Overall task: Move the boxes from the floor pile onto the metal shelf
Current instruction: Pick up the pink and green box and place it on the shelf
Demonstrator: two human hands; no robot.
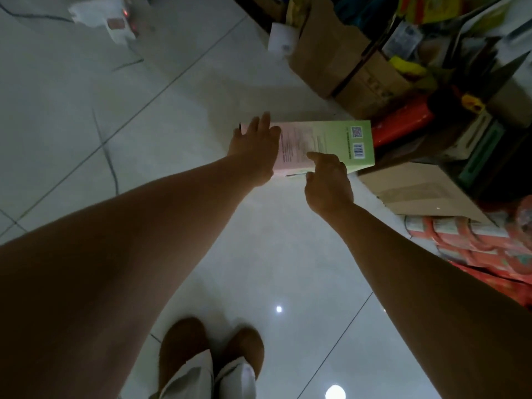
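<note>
Box (325,139) (pink-green) | left hand (256,151) flat, fingers straight, against its end | right hand (328,182) pinches near edge

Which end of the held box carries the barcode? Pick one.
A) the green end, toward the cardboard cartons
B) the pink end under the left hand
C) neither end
A: the barcode is printed on the green end of the box, away from the left hand resting on the pink end.

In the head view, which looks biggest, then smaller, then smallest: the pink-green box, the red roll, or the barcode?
Largest: pink-green box.
Next: red roll, though partly hidden and likely farther away.
Smallest: barcode.
</note>
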